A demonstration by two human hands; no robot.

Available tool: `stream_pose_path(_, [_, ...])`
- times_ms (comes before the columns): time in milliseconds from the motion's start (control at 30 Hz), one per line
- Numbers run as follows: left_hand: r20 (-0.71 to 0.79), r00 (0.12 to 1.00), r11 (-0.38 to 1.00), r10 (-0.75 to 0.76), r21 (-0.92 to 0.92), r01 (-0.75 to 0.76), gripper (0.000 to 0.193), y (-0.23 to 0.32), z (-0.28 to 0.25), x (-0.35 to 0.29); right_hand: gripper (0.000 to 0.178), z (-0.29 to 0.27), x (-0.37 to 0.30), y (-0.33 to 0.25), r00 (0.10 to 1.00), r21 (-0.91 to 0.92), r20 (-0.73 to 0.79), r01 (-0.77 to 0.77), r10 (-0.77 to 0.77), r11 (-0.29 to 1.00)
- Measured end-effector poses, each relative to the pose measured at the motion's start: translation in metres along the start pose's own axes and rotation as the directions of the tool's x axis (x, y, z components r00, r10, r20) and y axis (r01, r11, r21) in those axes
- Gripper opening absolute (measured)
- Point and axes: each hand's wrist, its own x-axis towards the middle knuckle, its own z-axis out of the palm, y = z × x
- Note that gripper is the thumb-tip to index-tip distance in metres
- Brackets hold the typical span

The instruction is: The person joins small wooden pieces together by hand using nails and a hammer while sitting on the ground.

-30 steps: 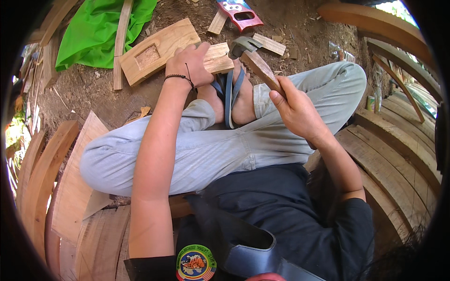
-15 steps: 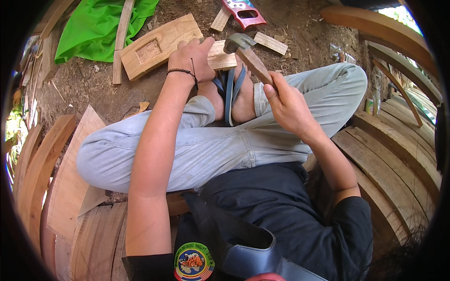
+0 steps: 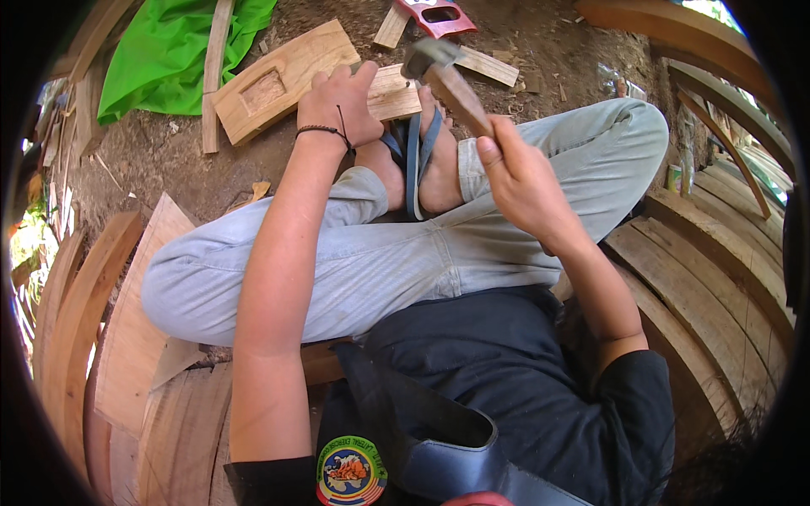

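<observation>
My right hand (image 3: pixel 525 181) grips the wooden handle of a claw hammer (image 3: pixel 460 94), thumb along the handle. The metal head is raised, just beyond the end of a short pale wood block (image 3: pixel 393 93). My left hand (image 3: pixel 340 108) is closed around this block, most of its fingers turned out of sight. A small dark spot shows near the block's free end; I cannot tell if it is a nail. Touching the left hand's far side is a thick wooden board (image 3: pixel 316 55) with a rectangular recess cut into it. My sandalled feet (image 3: pixel 439 181) lie just below the block.
A red-handled saw (image 3: pixel 440 18) lies on the dirt ground at the top, beside wood offcuts (image 3: pixel 488 66). Green cloth (image 3: pixel 164 63) and a narrow wood strip (image 3: pixel 216 80) are at upper left. Stacked planks (image 3: pixel 709 295) line the right; more boards (image 3: pixel 139 337) stand at left.
The hammer head has risen slightly away from the block, toward the saw. My left hand keeps its hold on the block, and the view has shifted a little.
</observation>
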Motion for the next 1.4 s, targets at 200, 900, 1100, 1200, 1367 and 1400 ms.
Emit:
stream_pose_path(200, [0.096, 0.994, 0.999, -0.051, 0.004, 0.051, 0.069, 0.003, -0.005, 0.003, 0.031, -0.026, -0.009, -0.039, 0.916, 0.057, -0.198, 0.366, -0.349, 0.929])
stream_pose_path(900, [0.123, 0.988, 0.995, -0.095, 0.029, 0.093, 0.056, -0.001, -0.004, 0.001, 0.027, -0.033, 0.005, -0.051, 0.881, 0.017, -0.304, 0.387, -0.364, 0.922])
stream_pose_path(1100, [0.06, 0.997, 0.999, -0.041, 0.011, 0.04, 0.054, 0.007, -0.004, 0.009, 0.021, 0.006, 0.013, 0.001, 1.0, -0.345, 0.008, -0.02, 0.024, 0.938])
stream_pose_path(1200, [0.062, 0.996, 0.998, -0.059, 0.023, 0.057, 0.054, -0.003, 0.006, 0.004, 0.024, -0.014, 0.013, -0.017, 0.977, -0.267, -0.094, 0.158, -0.189, 0.951])
stream_pose_path(1367, [0.136, 0.987, 0.996, -0.09, 0.036, 0.086, 0.055, 0.004, -0.004, 0.003, 0.033, -0.029, -0.002, -0.06, 0.832, 0.23, -0.45, 0.459, -0.324, 0.858])
stream_pose_path(1400, [0.123, 0.99, 0.997, -0.065, 0.04, 0.061, 0.055, 0.005, -0.007, 0.005, 0.027, -0.015, 0.004, -0.031, 0.789, -0.121, -0.423, 0.439, -0.446, 0.89])
